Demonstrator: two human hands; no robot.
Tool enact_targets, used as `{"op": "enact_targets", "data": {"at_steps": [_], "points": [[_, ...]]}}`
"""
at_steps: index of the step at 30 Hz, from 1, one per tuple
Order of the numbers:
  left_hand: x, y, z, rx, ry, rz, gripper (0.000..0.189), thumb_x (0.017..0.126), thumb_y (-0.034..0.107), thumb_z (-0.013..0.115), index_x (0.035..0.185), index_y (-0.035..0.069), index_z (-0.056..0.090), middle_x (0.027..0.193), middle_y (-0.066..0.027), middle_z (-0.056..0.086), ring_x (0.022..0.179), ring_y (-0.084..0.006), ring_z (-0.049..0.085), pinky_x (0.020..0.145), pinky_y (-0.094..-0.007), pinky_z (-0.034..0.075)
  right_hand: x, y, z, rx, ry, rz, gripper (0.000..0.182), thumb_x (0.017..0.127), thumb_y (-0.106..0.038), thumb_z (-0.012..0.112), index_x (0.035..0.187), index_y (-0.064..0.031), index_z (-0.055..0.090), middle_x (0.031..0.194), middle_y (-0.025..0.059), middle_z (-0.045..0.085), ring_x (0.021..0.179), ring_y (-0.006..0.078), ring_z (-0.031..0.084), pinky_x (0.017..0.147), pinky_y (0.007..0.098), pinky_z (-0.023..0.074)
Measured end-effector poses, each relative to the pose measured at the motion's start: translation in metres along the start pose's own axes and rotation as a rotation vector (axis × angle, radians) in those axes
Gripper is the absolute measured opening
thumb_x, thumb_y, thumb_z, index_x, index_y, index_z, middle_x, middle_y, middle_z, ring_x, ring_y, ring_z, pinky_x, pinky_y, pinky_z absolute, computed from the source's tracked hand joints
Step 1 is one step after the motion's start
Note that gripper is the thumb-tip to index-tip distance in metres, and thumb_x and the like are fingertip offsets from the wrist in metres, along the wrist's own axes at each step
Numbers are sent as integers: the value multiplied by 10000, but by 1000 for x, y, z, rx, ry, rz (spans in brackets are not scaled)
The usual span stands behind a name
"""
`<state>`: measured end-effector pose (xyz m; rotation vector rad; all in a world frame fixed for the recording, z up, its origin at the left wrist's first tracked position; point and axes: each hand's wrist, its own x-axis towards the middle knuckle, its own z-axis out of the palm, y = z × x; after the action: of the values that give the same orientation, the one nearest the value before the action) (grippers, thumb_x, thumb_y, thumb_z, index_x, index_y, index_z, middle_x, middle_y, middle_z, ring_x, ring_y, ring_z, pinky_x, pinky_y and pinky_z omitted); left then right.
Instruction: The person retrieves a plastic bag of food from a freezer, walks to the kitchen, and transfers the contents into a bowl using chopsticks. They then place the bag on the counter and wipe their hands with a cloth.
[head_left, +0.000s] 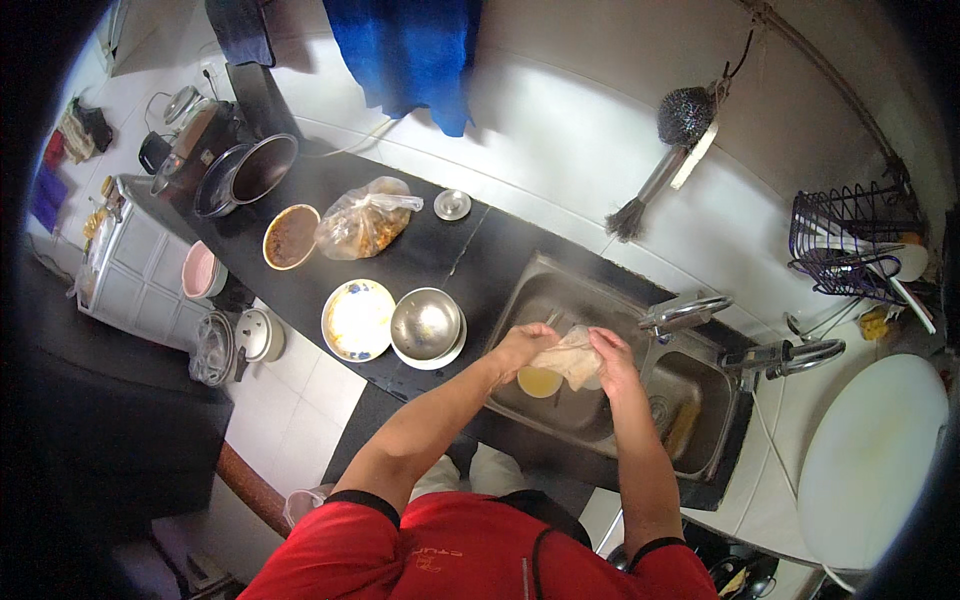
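Note:
A pale, damp-looking cloth (571, 358) is stretched between my two hands over the large basin of a steel double sink (517, 300). My left hand (531, 346) grips its left end, and my right hand (611, 358) pinches its upper right corner. Below the cloth, a small bowl with yellowish liquid (539, 382) sits in the basin, partly covered by the cloth. Thin utensils (553, 318) show behind my left hand, too small to identify. Just left of the sink stands a steel bowl (426, 324), stacked on a white dish (442, 360).
Left on the black counter are a soiled plate (358, 319), a knotted plastic bag of food (367, 221), a bowl of brown sauce (291, 237) and a metal lid (452, 205). Faucets (682, 311) rise behind the sink. A white board (874, 461) leans at right; a brush (637, 202) hangs above.

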<state>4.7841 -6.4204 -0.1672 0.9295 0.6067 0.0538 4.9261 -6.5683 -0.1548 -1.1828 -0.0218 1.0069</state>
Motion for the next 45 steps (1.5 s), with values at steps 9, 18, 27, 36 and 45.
{"op": "enact_targets", "data": {"at_steps": [9, 18, 27, 36, 45], "points": [[-29, 27, 11, -148, -53, -194, 193, 964, 204, 569, 1089, 59, 589, 1017, -86, 666, 952, -208, 665, 765, -384, 576, -12, -6, 9, 61, -34, -36, 336, 933, -119, 610, 1252, -23, 567, 1113, 67, 630, 982, 164, 619, 828, 300, 524], [-36, 37, 18, -267, 30, -51, 142, 921, 224, 629, 996, 107, 602, 989, -54, 648, 894, -187, 642, 744, -342, 533, -29, 10, 7, -490, -15, -88, 253, 923, -184, 629, 1080, 15, 635, 939, 51, 669, 797, 134, 629, 699, 296, 512], [-37, 50, 25, -251, 349, -66, 409, 978, 417, 503, 1189, 67, 516, 1120, -104, 592, 1082, -227, 563, 935, -383, 447, -12, 8, -67, -672, -175, 62, 247, 937, -238, 617, 1010, -8, 664, 860, 1, 652, 754, 97, 597, 654, 263, 481], [-30, -19, 26, 43, 222, -22, 333, 910, 341, 630, 1159, 120, 632, 989, -3, 630, 864, -123, 565, 716, -266, 460, -27, -9, -9, -87, 88, -22, 198, 935, -118, 583, 1054, 29, 640, 974, 75, 658, 880, 137, 618, 781, 293, 502], [-44, -2, 51, -240, 48, -27, 283, 982, 295, 541, 1035, 47, 667, 925, -32, 670, 814, -125, 614, 759, -291, 485, -55, 14, 11, 145, -171, 149, 290, 901, -169, 582, 1093, 45, 619, 1088, 123, 668, 1024, 220, 624, 935, 350, 453]]}}
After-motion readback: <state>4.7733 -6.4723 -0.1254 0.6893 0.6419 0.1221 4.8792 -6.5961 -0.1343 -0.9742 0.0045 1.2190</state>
